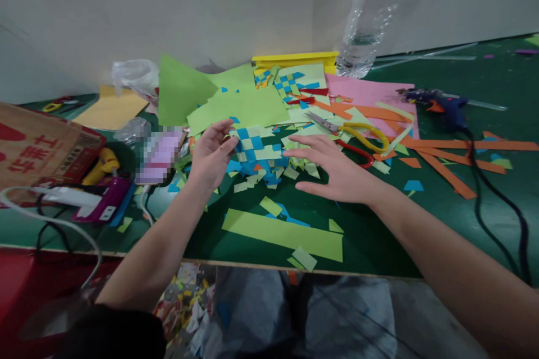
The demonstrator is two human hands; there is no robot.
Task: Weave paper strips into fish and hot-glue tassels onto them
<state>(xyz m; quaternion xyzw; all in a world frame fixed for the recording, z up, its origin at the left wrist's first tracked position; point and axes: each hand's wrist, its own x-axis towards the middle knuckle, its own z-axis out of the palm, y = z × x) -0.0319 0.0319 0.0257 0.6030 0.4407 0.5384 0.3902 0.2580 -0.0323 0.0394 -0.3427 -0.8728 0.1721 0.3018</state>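
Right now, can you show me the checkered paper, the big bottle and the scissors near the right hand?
Checkered paper (254,144): head view, on its blue and green squares.
Bottle (374,18): head view, on its clear side.
Scissors (337,128): head view, near the pivot.

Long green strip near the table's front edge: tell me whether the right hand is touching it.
Apart: the head view shows bare green tabletop between the right hand and the long green strip.
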